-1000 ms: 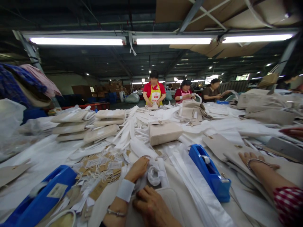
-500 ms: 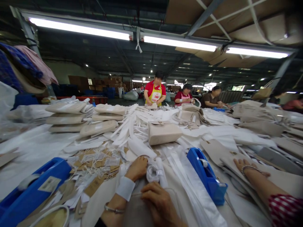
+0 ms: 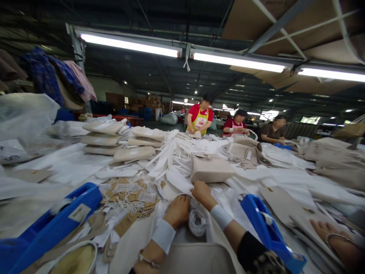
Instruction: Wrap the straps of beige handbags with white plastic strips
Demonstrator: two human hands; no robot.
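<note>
A beige bag (image 3: 196, 258) lies directly in front of me, its near end at the bottom of the view. My left hand (image 3: 178, 210) is closed at the far part of this bag, fingers curled down; what they grip is hidden. Beyond it, my right hand (image 3: 203, 193) reaches forward with bent fingers closed at pale material, too small to make out. Between my forearms rests a coiled strap wrapped in clear plastic (image 3: 197, 222). A finished-looking beige bag (image 3: 212, 167) stands just past my right hand. Both wrists wear white bands.
Blue tape dispensers stand left (image 3: 57, 224) and right (image 3: 268, 232). Tangled brown tags (image 3: 131, 194) and a round tub (image 3: 75, 258) lie left. Stacked bags (image 3: 102, 139) stand behind. At right, another person's hand (image 3: 333, 236) rests on beige pieces (image 3: 285, 205). Co-workers stand across the table.
My right hand has moved forward from the near bag to beyond the coiled strap. My left hand stays close to the same spot. The view has shifted left.
</note>
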